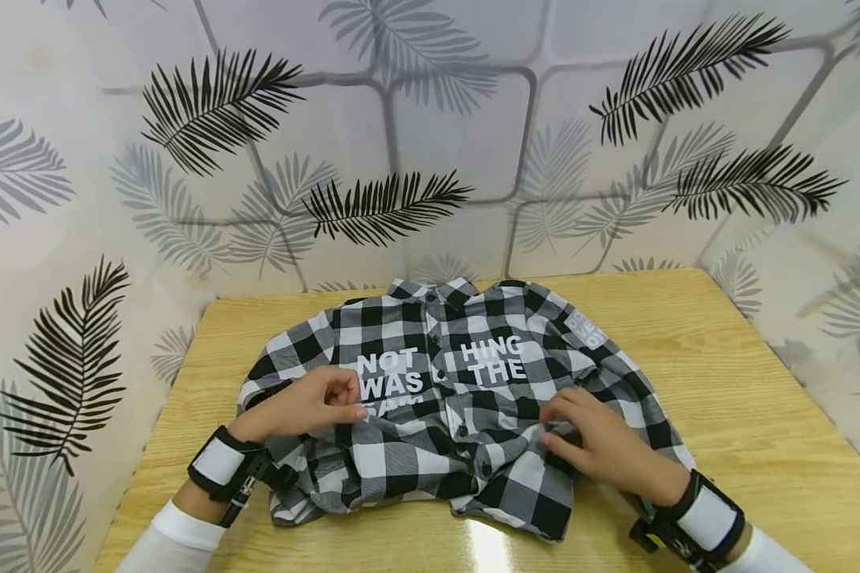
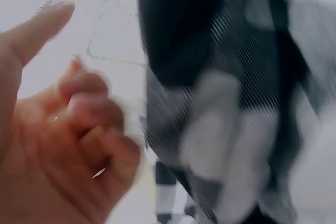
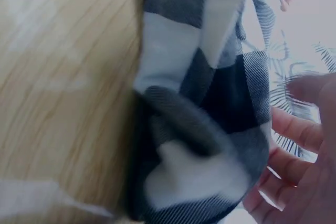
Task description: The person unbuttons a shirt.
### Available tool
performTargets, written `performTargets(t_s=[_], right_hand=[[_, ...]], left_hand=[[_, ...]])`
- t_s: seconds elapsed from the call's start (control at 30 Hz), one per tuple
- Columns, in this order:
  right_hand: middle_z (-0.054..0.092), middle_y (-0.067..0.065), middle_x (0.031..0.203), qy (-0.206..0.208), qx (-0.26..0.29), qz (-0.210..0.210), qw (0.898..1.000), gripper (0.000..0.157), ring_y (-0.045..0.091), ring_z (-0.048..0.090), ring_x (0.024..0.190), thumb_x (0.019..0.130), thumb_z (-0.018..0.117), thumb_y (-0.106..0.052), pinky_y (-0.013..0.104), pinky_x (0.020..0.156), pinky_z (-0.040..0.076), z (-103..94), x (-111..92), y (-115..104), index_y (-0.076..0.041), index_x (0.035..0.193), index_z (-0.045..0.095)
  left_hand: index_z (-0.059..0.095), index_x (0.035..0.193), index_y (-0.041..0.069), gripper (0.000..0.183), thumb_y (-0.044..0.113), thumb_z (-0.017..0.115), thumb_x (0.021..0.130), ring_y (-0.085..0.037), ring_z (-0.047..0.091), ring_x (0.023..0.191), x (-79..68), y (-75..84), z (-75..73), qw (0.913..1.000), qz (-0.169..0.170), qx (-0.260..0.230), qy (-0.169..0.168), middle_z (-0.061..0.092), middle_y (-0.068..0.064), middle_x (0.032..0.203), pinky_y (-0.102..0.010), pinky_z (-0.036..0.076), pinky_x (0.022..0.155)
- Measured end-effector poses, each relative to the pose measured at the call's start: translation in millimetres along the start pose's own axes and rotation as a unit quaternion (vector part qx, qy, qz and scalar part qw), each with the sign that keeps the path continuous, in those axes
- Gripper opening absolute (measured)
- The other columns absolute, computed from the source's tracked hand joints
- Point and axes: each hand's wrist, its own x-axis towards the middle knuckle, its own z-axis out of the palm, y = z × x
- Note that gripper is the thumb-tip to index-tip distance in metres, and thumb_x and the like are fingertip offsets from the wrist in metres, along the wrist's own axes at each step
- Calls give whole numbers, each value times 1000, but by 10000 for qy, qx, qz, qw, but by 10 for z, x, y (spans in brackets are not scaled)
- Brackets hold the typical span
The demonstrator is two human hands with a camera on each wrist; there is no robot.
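Note:
A black, white and grey checked button-up shirt lies front up on the table, its collar at the far side and its lower part rumpled. White letters cross the chest. My left hand hovers over the shirt's left side; its fingers curl loosely, the thumb points out, and no cloth shows between them in the left wrist view. On the other side, my right hand is at the shirt's lower right, fingers bent and apart. In the right wrist view its fingers lie beside the cloth without visibly pinching it.
The light wooden table extends on both sides of the shirt. Behind it stands a wall covering with a leaf pattern. Each wrist wears a strapped camera band, the left one close to the shirt's sleeve.

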Motion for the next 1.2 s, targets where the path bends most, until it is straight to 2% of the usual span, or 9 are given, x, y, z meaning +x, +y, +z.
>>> performTargets(t_s=[0.13, 0.23, 0.33, 0.5, 0.7, 0.93, 1.03, 1.13, 1.2], right_hand=[[46, -13, 76, -328, 240, 22, 9992, 31, 3, 42, 70, 73, 63, -55, 24, 60, 39, 21, -27, -116, -30, 86, 50], [46, -13, 74, -768, 245, 37, 9967, 39, 3, 42, 67, 67, 64, -62, 24, 59, 39, 53, -57, -171, -31, 87, 51], [49, -15, 80, -1095, 44, -40, 9940, 51, 2, 45, 73, 62, 63, -69, 27, 64, 43, 101, -92, -185, -31, 96, 54], [52, -16, 100, -1426, -268, -199, 9892, 74, 3, 45, 88, 55, 60, -77, 36, 76, 47, 176, -148, -197, -29, 111, 53], [51, -13, 103, -1513, -389, -429, 9868, 68, 6, 43, 90, 58, 74, -57, 39, 78, 45, 252, -185, -187, -29, 116, 51], [58, -13, 90, -1217, 682, -784, 9871, 23, 2, 51, 82, 79, 64, -12, 29, 70, 50, 56, -92, -151, -26, 97, 62], [61, -9, 90, -1483, 2122, -926, 9615, 22, 5, 54, 78, 86, 57, -12, 28, 66, 51, -208, -94, -130, -23, 103, 62], [63, -2, 85, -2164, 3416, -1208, 9066, 27, 9, 54, 69, 87, 53, -7, 26, 60, 50, -426, -116, -102, -14, 113, 60], [64, 3, 81, -2504, 3762, -1199, 8840, 32, 10, 54, 66, 87, 52, -2, 26, 58, 50, -485, -119, -71, -9, 117, 56]], left_hand=[[56, 95, 14, 26, 33, 65, 80, -17, 34, 37, -22, 18, 93, 9878, -437, -408, -1439, 40, -2, 46, -24, 33, 40], [49, 120, 17, 50, 35, 68, 77, -25, 48, 44, -41, 44, 147, 9755, -757, -453, -2017, 56, -9, 56, -27, 42, 43], [33, 136, 24, 75, 37, 71, 73, -25, 57, 66, -47, 60, 196, 9723, -891, -208, -2149, 62, -11, 86, -31, 51, 58], [17, 141, 32, 96, 43, 76, 66, -15, 47, 97, -31, 72, 310, 9720, -807, 661, -2105, 43, -1, 122, -38, 46, 83], [30, 134, 31, 68, 28, 68, 78, -9, 45, 71, 11, 56, 379, 9732, -458, 1273, -1860, 49, 3, 88, -27, 43, 61], [31, 137, 31, 52, 18, 51, 91, -13, 25, 37, -42, 123, 201, 9848, -191, -472, -1661, 27, 2, 49, -23, 29, 38], [30, 139, 22, 54, 10, 50, 90, -11, 22, 34, -123, 184, 45, 9671, 292, -1595, -1962, 23, 2, 44, -26, 24, 32], [31, 138, 6, 50, 7, 47, 91, -7, 21, 35, -196, 209, -61, 9343, 808, -2325, -2580, 25, 3, 45, -28, 20, 30], [32, 137, 3, 47, 15, 44, 93, -6, 23, 40, -225, 197, -99, 9243, 886, -2464, -2776, 27, 6, 50, -27, 22, 33]])
